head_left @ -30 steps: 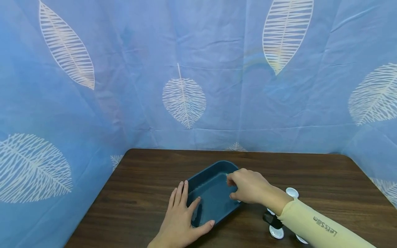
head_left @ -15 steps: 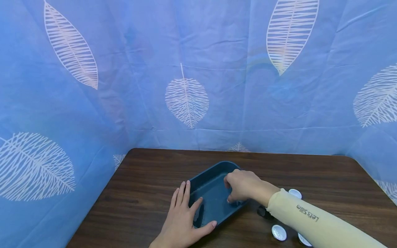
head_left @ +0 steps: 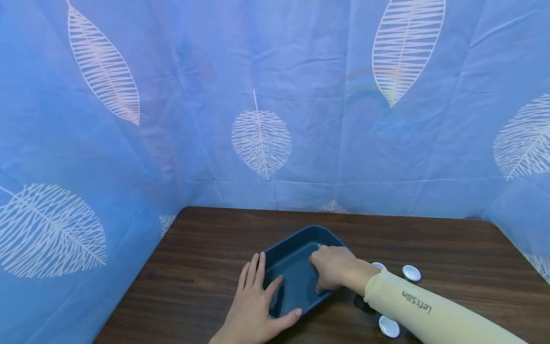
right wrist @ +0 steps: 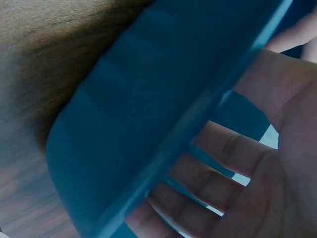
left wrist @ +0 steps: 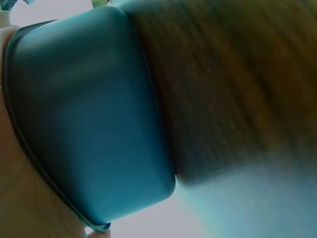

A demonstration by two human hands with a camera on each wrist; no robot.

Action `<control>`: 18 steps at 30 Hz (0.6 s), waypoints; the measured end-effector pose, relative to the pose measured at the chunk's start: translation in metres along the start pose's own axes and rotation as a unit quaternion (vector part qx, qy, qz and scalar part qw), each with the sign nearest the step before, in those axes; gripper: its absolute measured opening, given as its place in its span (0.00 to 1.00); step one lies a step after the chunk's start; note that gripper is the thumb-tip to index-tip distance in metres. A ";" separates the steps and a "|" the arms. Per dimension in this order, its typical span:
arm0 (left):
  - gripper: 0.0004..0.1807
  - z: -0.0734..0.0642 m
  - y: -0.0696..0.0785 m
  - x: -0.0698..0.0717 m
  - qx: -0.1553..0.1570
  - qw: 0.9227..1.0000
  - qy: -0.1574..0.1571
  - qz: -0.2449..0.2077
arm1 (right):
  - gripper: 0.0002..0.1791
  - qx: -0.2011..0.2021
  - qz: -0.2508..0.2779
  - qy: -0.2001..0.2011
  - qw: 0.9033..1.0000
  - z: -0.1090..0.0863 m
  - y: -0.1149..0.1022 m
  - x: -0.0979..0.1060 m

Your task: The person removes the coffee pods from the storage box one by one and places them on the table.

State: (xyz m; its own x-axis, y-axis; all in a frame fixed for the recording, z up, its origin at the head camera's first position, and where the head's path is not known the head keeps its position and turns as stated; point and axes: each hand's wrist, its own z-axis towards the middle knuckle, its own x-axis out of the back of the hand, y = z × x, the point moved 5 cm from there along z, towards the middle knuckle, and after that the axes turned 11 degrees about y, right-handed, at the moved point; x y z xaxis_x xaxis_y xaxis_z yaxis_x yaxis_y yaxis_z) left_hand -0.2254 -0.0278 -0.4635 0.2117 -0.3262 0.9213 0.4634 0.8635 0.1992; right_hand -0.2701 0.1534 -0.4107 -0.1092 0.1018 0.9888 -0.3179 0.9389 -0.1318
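A dark teal tray (head_left: 296, 274) with raised sides stands at an angle on the table. My left hand (head_left: 254, 306) rests spread on the tray's near-left corner, its fingers straight. The left wrist view shows the palm (left wrist: 29, 193) against the rim and the tray's outer wall (left wrist: 99, 119). My right hand (head_left: 337, 267) reaches over the right rim into the tray, fingers pointing down. In the right wrist view the fingers (right wrist: 198, 178) pass behind the rim (right wrist: 193, 114); their tips are hidden, and whether they hold anything does not show.
White round pieces lie right of the tray: one (head_left: 411, 273) beyond the forearm, one (head_left: 389, 327) on its near side, another (head_left: 378, 265) partly behind the wrist. A black object (head_left: 364, 305) sits under the right wrist. Behind the brown table (head_left: 206, 248) hangs a blue leaf-patterned cloth (head_left: 309, 143).
My right hand has shifted slightly lower, toward the tray's right side, with its forearm. The left hand stays on the tray. The whole view has drifted slightly.
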 end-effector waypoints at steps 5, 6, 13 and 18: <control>0.45 0.000 0.000 0.000 -0.002 1.000 0.007 0.001 | 0.18 0.002 -0.001 -0.003 1.000 -0.001 0.001 -0.003; 0.45 0.000 0.000 0.000 -0.003 1.000 0.009 0.001 | 0.17 0.002 -0.001 -0.005 1.000 -0.001 0.001 -0.004; 0.46 -0.001 0.000 0.000 -0.007 1.000 0.018 0.005 | 0.15 0.002 0.002 -0.008 1.000 -0.002 0.001 -0.005; 0.45 0.000 -0.001 -0.001 -0.005 1.000 0.014 0.002 | 0.10 -0.001 -0.001 -0.003 1.000 -0.001 0.001 -0.004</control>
State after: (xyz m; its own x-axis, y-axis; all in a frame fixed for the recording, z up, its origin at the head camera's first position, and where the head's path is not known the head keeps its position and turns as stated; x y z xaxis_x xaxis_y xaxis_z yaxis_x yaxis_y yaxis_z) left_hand -0.2257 -0.0283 -0.4646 0.2376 -0.3342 0.9121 0.4705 0.8610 0.1929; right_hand -0.2690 0.1542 -0.4152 -0.1135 0.0973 0.9888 -0.3160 0.9400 -0.1288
